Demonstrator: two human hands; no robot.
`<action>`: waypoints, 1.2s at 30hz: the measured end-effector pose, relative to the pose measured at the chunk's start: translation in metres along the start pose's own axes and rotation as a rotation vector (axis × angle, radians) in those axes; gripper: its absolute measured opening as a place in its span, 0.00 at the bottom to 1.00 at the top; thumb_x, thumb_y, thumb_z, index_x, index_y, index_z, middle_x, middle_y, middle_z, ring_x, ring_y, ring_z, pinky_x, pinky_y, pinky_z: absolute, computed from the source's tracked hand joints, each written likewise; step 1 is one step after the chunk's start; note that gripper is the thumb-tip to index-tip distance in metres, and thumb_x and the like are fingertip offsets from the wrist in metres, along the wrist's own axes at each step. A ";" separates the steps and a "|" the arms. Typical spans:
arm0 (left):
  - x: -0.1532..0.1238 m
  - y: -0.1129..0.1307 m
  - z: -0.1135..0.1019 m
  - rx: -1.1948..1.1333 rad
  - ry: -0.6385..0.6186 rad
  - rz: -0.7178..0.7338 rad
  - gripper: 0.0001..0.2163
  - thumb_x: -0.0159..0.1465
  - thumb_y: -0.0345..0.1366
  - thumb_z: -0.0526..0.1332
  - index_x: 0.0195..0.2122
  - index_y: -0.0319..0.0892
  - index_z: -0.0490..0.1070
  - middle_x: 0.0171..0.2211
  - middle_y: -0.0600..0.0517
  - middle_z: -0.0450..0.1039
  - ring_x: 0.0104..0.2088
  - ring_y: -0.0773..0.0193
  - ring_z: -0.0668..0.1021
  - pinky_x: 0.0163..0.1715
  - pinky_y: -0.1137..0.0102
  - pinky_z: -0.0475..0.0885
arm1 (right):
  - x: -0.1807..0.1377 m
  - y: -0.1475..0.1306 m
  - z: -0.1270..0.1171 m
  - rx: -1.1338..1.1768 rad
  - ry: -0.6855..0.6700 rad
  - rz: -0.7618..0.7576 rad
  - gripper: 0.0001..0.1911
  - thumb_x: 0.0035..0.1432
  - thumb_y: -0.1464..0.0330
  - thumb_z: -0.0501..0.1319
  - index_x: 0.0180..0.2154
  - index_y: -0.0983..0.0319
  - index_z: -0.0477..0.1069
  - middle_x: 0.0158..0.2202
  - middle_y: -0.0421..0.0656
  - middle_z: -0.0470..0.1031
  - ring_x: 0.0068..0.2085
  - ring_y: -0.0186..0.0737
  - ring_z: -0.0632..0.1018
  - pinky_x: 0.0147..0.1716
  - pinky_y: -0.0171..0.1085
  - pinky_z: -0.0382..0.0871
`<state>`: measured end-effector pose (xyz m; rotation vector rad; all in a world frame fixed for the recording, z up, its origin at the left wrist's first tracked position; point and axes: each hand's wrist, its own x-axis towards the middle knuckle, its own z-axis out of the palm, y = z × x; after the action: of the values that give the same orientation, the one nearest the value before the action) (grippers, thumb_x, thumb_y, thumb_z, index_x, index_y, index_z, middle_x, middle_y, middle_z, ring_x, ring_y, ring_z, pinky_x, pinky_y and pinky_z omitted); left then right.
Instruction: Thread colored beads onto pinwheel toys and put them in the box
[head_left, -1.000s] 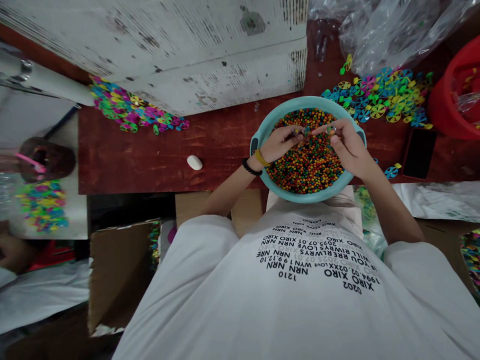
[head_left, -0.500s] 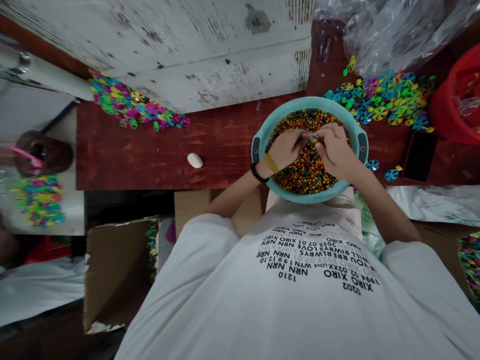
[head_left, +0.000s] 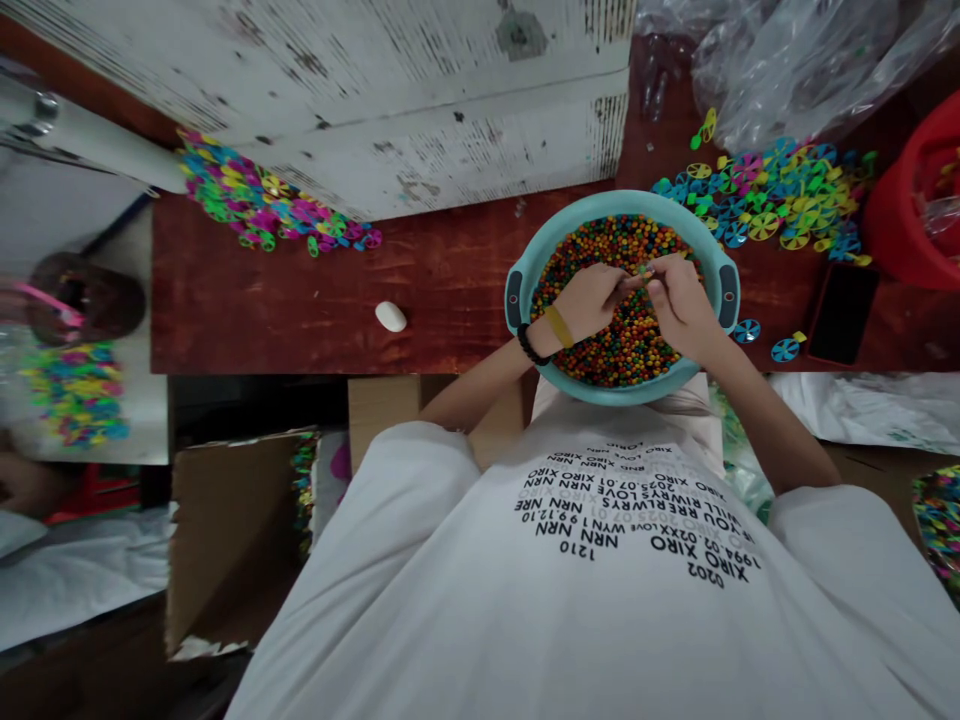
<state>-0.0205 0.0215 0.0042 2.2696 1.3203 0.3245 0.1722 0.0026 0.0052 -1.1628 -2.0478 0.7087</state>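
Left hand (head_left: 589, 305) and right hand (head_left: 680, 305) pinch, nearly closed, a tiny green piece (head_left: 642, 270) over a teal basin (head_left: 607, 202) full of beads (head_left: 622, 350); plastic pinwheels (head_left: 765, 210) lie heaped on the tabletop (head_left: 262, 300).

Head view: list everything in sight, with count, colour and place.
wooden table: one, dark red, under the items below.
teal plastic basin: one, teal, at the table's near edge.
round beads: many, mixed colours, filling the basin.
pinwheel pile: one, bright mixed colours, right of the basin.
second pinwheel pile: one, bright mixed colours, left of the basin.
white oval lump: one, white, left of the basin.
smartphone: one, black, right of the basin.
red bucket: one, red, far right.
small green piece: one, green, between both hands' fingertips.
left hand: one, over the basin.
right hand: one, over the basin.
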 end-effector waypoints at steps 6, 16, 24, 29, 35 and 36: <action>-0.004 -0.018 0.005 -0.136 -0.027 -0.023 0.11 0.74 0.34 0.54 0.46 0.39 0.76 0.44 0.44 0.81 0.47 0.56 0.81 0.51 0.62 0.74 | -0.001 -0.001 -0.027 0.106 0.203 0.142 0.24 0.76 0.50 0.40 0.58 0.55 0.63 0.47 0.49 0.80 0.43 0.50 0.80 0.48 0.55 0.75; 0.016 -0.057 -0.013 0.238 -0.120 0.078 0.13 0.73 0.35 0.53 0.40 0.44 0.78 0.43 0.41 0.80 0.49 0.50 0.75 0.54 0.55 0.68 | -0.001 0.022 -0.019 -0.283 -0.267 -0.075 0.12 0.71 0.67 0.54 0.47 0.62 0.75 0.46 0.54 0.77 0.48 0.56 0.75 0.51 0.53 0.69; 0.031 -0.031 0.040 0.449 -0.276 0.097 0.16 0.68 0.25 0.49 0.38 0.31 0.79 0.42 0.29 0.78 0.50 0.41 0.76 0.45 0.53 0.69 | -0.011 -0.013 0.014 -0.678 -0.587 -0.245 0.19 0.68 0.79 0.49 0.42 0.68 0.80 0.42 0.58 0.79 0.46 0.56 0.74 0.42 0.48 0.63; 0.046 -0.034 0.044 0.279 -0.294 0.084 0.14 0.67 0.28 0.53 0.33 0.34 0.80 0.36 0.35 0.79 0.43 0.46 0.79 0.45 0.56 0.70 | -0.013 -0.016 0.039 -0.656 -0.627 -0.220 0.20 0.68 0.79 0.49 0.43 0.67 0.80 0.43 0.57 0.80 0.44 0.54 0.75 0.40 0.47 0.66; 0.060 -0.050 0.039 -0.129 -0.251 -0.081 0.04 0.58 0.30 0.64 0.27 0.39 0.76 0.26 0.49 0.75 0.31 0.59 0.75 0.37 0.63 0.73 | 0.002 -0.014 0.047 -0.359 -0.716 -0.004 0.16 0.68 0.77 0.52 0.44 0.68 0.79 0.46 0.56 0.82 0.45 0.51 0.80 0.46 0.46 0.71; 0.060 -0.051 0.038 -0.260 -0.242 -0.103 0.03 0.59 0.32 0.65 0.29 0.39 0.77 0.28 0.50 0.76 0.32 0.59 0.75 0.38 0.64 0.74 | 0.004 -0.012 0.045 -0.261 -0.714 0.046 0.15 0.69 0.76 0.53 0.44 0.68 0.79 0.47 0.56 0.82 0.46 0.50 0.80 0.47 0.45 0.72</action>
<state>-0.0121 0.0828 -0.0570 1.9495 1.1898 0.1684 0.1296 -0.0048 -0.0133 -1.2112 -2.7782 1.0059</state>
